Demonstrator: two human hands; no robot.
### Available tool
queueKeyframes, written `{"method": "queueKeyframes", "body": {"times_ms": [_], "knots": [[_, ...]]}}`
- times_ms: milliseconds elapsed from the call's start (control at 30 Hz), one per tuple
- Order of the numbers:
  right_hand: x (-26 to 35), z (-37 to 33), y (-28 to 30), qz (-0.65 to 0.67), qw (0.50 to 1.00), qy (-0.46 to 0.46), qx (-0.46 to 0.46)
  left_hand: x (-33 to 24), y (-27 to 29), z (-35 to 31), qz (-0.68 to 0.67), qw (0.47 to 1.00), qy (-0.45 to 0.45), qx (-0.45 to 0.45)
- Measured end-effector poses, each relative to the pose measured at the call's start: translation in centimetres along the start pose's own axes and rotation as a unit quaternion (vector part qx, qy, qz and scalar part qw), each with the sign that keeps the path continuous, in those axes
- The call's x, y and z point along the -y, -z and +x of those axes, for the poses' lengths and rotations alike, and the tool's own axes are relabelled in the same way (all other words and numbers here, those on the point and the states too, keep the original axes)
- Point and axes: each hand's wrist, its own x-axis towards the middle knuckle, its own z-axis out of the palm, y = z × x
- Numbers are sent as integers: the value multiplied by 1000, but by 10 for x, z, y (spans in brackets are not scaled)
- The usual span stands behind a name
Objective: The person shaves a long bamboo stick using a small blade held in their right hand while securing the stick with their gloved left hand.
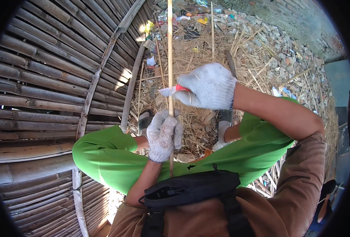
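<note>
My left hand (164, 133), in a dirty white knit glove, is closed around a long thin bamboo strip (170, 47). The strip runs from my lap between my knees up past the top edge of the view. In a matching glove, my right hand (210, 87) grips a knife by its red handle (181, 88). Its short, wide blade (167, 92) lies across the strip a little above my left hand. The strip's lower end passes below my left hand toward the black bag at my waist.
A wall of bamboo poles (44, 98) stands close on my left. Straw shavings (198, 130), loose sticks and scraps of litter cover the ground ahead. A concrete wall (285, 19) rises at the far right. My green-trousered knees frame the work, with a black bag (194, 187) at my waist.
</note>
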Motion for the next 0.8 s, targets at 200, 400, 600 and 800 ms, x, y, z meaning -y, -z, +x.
{"method": "queueKeyframes", "body": {"times_ms": [200, 400, 600, 800], "knots": [[3, 11, 5, 21, 999, -29, 14, -4, 6, 3, -33, 999, -34, 26], [28, -17, -29, 46, 998, 31, 25, 13, 19, 8, 54, 995, -67, -47], [19, -9, -29, 61, 993, 96, -28, 6, 16, 3, -58, 997, -30, -47], [-31, 22, 19, -37, 993, 7, -115, 2, 12, -3, -94, 995, -15, 41]]}}
